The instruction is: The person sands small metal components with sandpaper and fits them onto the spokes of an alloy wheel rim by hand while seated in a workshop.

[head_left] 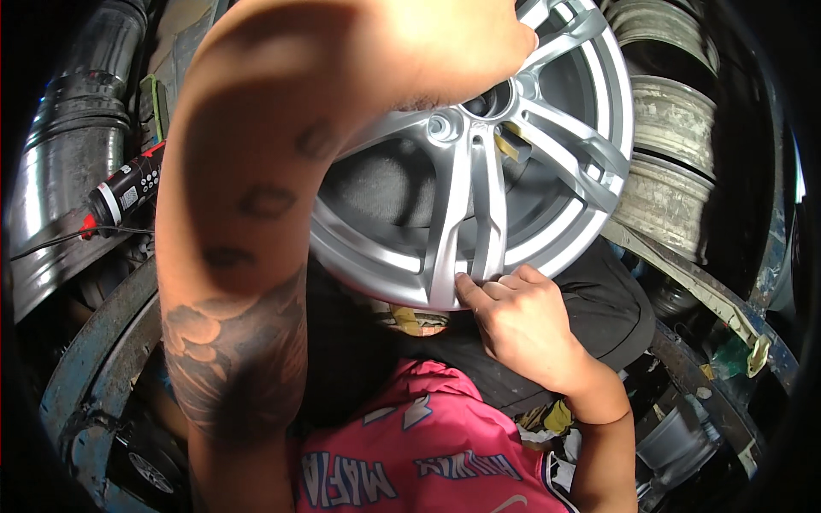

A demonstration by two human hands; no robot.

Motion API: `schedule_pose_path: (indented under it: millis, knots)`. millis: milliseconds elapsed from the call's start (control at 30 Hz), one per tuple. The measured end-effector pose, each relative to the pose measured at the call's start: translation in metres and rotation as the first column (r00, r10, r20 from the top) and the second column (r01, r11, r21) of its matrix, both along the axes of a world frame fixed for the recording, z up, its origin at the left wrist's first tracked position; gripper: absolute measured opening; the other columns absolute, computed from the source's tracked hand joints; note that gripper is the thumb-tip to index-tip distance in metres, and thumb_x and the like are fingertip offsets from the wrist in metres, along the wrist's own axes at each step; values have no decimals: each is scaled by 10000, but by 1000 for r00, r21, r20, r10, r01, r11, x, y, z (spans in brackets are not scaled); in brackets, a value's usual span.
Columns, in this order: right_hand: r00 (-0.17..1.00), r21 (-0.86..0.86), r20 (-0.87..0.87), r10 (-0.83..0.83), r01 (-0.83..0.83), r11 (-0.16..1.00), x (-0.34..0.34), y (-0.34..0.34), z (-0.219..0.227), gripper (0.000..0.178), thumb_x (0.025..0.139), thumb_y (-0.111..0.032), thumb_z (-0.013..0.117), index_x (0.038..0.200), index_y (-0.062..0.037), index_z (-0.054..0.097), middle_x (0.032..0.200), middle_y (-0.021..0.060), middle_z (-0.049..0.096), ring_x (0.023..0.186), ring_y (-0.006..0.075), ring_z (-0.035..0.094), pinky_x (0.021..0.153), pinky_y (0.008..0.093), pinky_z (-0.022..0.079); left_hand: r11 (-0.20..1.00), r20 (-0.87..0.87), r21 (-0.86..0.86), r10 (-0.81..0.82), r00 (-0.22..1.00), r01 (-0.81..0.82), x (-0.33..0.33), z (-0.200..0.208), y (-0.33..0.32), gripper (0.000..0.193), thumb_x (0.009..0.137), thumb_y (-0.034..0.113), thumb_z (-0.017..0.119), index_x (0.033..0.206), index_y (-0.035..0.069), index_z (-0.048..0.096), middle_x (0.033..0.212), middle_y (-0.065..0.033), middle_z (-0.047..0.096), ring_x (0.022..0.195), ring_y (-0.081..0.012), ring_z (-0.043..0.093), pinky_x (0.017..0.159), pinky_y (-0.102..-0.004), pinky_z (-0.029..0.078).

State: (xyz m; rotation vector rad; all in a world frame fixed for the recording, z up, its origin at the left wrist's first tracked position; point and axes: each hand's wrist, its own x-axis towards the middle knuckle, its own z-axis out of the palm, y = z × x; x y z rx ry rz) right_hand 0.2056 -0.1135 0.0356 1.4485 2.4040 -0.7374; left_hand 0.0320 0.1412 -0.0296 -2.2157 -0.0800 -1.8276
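The silver wheel [449, 214] fills the upper centre of the frame above your dark trousers [599, 321]; your right hand [526, 329] has its fingers curled at the lower edge, though whether they pinch it I can't tell. Your left hand [496, 47] is cropped at the top, its fingers unreadable. A loose hold there could let the wheel tip or scrape against the stacked rims [663, 128] at right.
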Motion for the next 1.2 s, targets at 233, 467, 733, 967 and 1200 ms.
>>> schedule_pose_path:
  millis: [233,467,733,967,1200]
  knots:
    - [997,-42,-28,-67,66,997,8,5,4,339,772,-113,672,1099,-42,723,718,57,679,699,235,684,702,362,489,995,-212,-99,-5,977,-16,-24,37,-22,190,848,65,754,1031,38,799,990,-134,782,903,-251,770,890,-391,642]
    - [999,-44,22,-28,29,999,4,1,6,424,716,-119,677,1126,-15,705,733,63,674,699,234,674,718,350,474,994,-178,-27,101,979,-108,-21,38,-28,190,831,50,769,1018,34,799,976,-135,784,889,-238,773,841,-356,659]
    - [999,-86,-13,-33,32,996,8,3,4,463,685,-100,683,1140,-14,693,756,58,679,742,224,682,739,344,474,995,-180,-101,-8,984,-11,-16,24,-25,163,800,40,777,959,47,807,965,-133,785,888,-242,774,842,-377,659]
    - [999,-73,-27,-45,43,996,10,2,6,451,686,-114,684,1125,-11,688,725,59,668,713,223,669,725,354,469,959,-309,-210,118,944,-188,-20,46,-44,152,810,59,774,957,81,802,967,-97,789,899,-217,776,823,-333,666]
    - [996,-51,-52,-69,66,997,5,0,11,402,705,-101,669,1099,-27,698,681,49,638,681,222,659,693,345,462,943,-184,-191,238,954,-272,-8,37,-45,171,827,55,763,990,91,802,980,-92,786,905,-217,774,828,-333,662]
